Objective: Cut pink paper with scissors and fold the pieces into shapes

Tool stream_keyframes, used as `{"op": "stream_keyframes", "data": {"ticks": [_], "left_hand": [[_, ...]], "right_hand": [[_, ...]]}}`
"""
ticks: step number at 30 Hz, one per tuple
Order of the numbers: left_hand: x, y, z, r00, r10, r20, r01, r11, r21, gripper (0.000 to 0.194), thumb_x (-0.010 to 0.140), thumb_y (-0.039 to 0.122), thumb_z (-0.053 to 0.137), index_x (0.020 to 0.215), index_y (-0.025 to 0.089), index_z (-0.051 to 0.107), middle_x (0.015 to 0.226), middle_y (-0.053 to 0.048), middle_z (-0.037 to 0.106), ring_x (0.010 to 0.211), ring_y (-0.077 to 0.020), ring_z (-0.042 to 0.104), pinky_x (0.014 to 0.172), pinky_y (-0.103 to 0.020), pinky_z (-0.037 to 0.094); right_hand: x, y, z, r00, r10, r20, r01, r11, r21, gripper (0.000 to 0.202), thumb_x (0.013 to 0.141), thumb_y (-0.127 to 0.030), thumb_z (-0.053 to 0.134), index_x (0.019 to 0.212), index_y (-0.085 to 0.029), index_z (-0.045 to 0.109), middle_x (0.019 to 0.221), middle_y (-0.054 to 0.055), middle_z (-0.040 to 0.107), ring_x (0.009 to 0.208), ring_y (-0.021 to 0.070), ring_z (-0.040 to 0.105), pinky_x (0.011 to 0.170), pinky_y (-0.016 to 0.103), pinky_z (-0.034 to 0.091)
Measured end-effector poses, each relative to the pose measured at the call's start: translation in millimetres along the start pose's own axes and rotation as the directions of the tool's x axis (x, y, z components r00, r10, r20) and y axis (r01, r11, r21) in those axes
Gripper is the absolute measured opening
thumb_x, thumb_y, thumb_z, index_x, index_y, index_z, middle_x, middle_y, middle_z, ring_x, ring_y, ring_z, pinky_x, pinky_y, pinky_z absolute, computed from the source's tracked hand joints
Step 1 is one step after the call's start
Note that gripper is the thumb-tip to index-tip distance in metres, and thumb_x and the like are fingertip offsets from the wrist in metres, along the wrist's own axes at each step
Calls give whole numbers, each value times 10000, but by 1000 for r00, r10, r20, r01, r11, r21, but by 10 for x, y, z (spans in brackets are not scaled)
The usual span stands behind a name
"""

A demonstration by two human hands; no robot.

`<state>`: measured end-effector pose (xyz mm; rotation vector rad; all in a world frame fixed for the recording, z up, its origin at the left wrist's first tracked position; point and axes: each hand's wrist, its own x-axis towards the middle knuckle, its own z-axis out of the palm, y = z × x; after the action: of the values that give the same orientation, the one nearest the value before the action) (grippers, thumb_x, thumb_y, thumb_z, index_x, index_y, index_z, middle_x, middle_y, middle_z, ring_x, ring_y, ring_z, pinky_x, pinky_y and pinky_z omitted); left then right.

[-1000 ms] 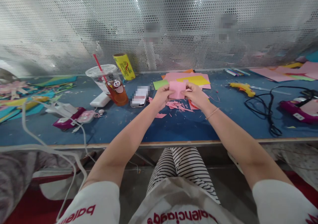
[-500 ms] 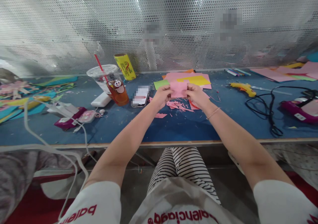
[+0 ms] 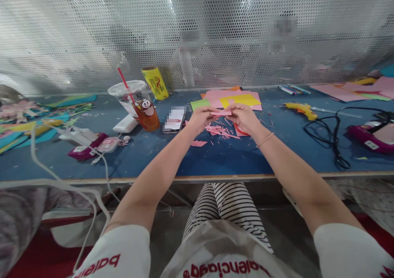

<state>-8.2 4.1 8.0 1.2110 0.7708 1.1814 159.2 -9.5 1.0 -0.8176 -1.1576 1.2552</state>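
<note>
A small piece of pink paper (image 3: pixel 221 113) is stretched between my two hands, seen almost edge-on above the blue table. My left hand (image 3: pixel 201 119) pinches its left end, and my right hand (image 3: pixel 244 118) pinches the right end. Beneath and just in front of the hands lie thin pink paper scraps (image 3: pixel 222 132). Behind them is a stack of coloured sheets, with a yellow sheet (image 3: pixel 246 100) on top of pink paper (image 3: pixel 212 96) and a green corner (image 3: pixel 199 104) at the left. A red item (image 3: pixel 241 130) is partly covered by my right hand.
Left of my hands are a phone (image 3: pixel 174 119), a cup of amber drink with a straw (image 3: pixel 148 113), a yellow tube (image 3: pixel 156 84) and a purple power strip (image 3: pixel 88 146) with cables. On the right lie a yellow glue gun (image 3: pixel 301 110) and its black cord (image 3: pixel 334 140).
The pink paper has tipped from facing me to nearly edge-on, so only a narrow strip shows. Both hands have stayed in about the same place.
</note>
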Motion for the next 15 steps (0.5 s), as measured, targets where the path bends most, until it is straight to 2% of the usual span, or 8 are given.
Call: {"op": "stream_keyframes", "data": {"ticks": [4, 6, 10, 13, 15], "left_hand": [[-9, 0, 19, 997, 75, 7, -75, 997, 30, 233, 637, 35, 465, 659, 123, 680, 765, -67, 660, 743, -115, 625, 823, -313, 506], [-15, 3, 27, 994, 109, 20, -110, 993, 51, 239, 646, 57, 455, 658, 125, 684, 808, -76, 673, 782, -125, 621, 815, -309, 496], [-17, -27, 28, 979, 202, 6, -199, 963, 179, 132, 647, 141, 617, 760, 136, 684, 812, -48, 665, 784, -112, 601, 787, -280, 478], [-14, -61, 28, 971, 234, -39, -219, 948, 230, 286, 596, 153, 702, 879, 155, 660, 762, -3, 635, 711, -83, 579, 733, -263, 491], [-17, -66, 33, 977, 206, -56, -192, 962, 194, 294, 607, 167, 708, 894, 156, 646, 705, 14, 610, 651, -74, 566, 688, -266, 510]], "right_hand": [[-21, -37, 12, 1000, 13, -5, -13, 999, 35, 65, 685, -190, 525, 715, -168, 579, 804, 9, 579, 775, 107, 577, 791, 310, 518], [-22, -34, 12, 1000, -12, 28, 12, 1000, 15, 89, 692, -241, 580, 746, -170, 579, 821, 8, 575, 786, 106, 574, 798, 301, 509], [11, 43, -17, 989, -130, 65, 139, 980, -141, 311, 611, -264, 716, 879, -184, 579, 807, -5, 570, 741, 97, 559, 749, 276, 504], [32, 86, -38, 985, -170, 40, 175, 965, -196, 346, 627, -266, 707, 936, -200, 567, 764, -15, 554, 684, 91, 545, 692, 275, 513], [32, 81, -37, 986, -165, 17, 165, 964, -207, 330, 632, -264, 704, 926, -205, 566, 730, -22, 537, 665, 92, 543, 685, 284, 524]]}}
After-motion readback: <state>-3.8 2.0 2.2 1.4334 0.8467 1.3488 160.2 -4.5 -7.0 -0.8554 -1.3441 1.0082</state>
